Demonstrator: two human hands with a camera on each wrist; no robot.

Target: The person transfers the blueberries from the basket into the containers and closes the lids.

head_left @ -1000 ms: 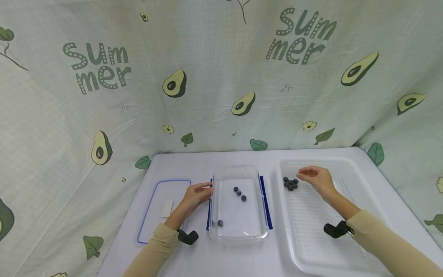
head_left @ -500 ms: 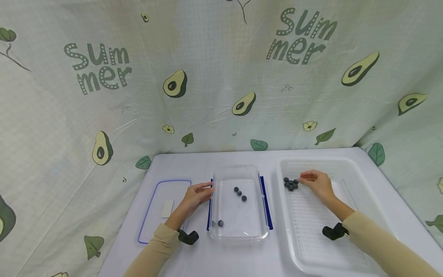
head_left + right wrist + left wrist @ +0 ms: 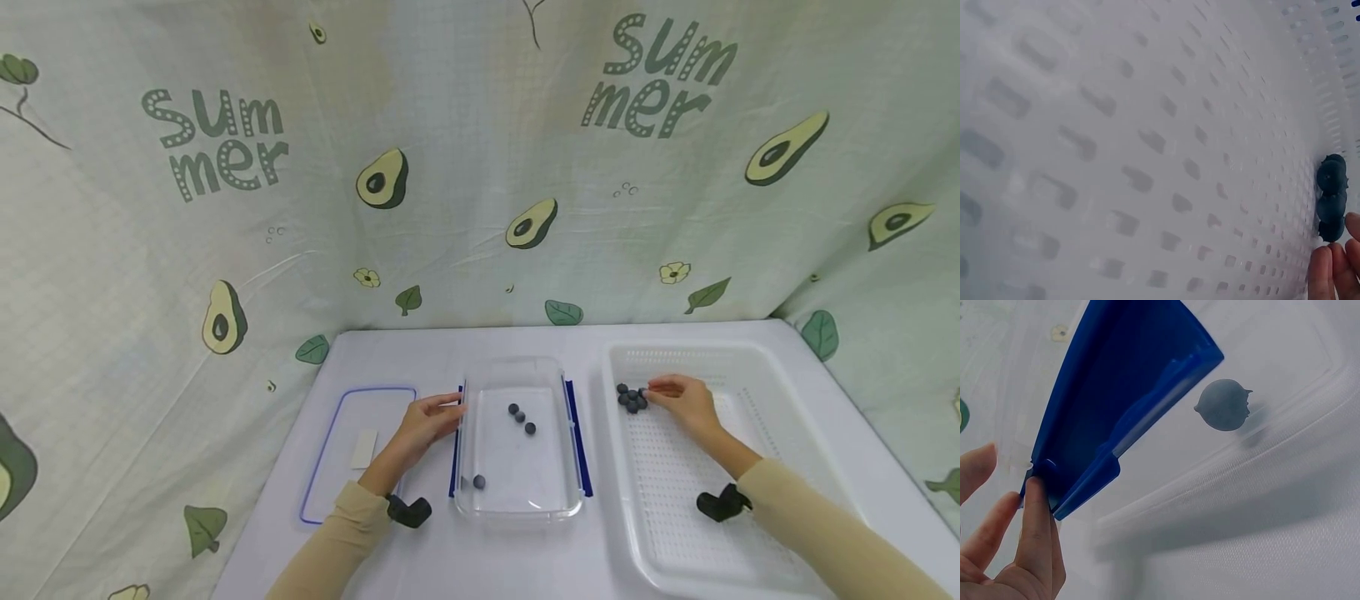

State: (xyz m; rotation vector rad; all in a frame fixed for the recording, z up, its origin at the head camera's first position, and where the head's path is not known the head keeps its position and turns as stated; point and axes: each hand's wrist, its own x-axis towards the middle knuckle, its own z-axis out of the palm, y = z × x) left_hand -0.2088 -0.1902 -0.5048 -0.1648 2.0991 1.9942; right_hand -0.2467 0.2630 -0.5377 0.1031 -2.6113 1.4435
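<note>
My right grip is down at the blueberry cluster inside the perforated white basket, right at its edge, and I can't tell whether it's clamped on one. My left grip, spread apart, touches the blue latch on the clear container, where four more blueberries lie.

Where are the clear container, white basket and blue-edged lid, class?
Clear container (image 3: 513,467): head view, bare floor.
White basket (image 3: 671,479): head view, perforated floor.
Blue-edged lid (image 3: 337,454): head view, clear panel.
</note>
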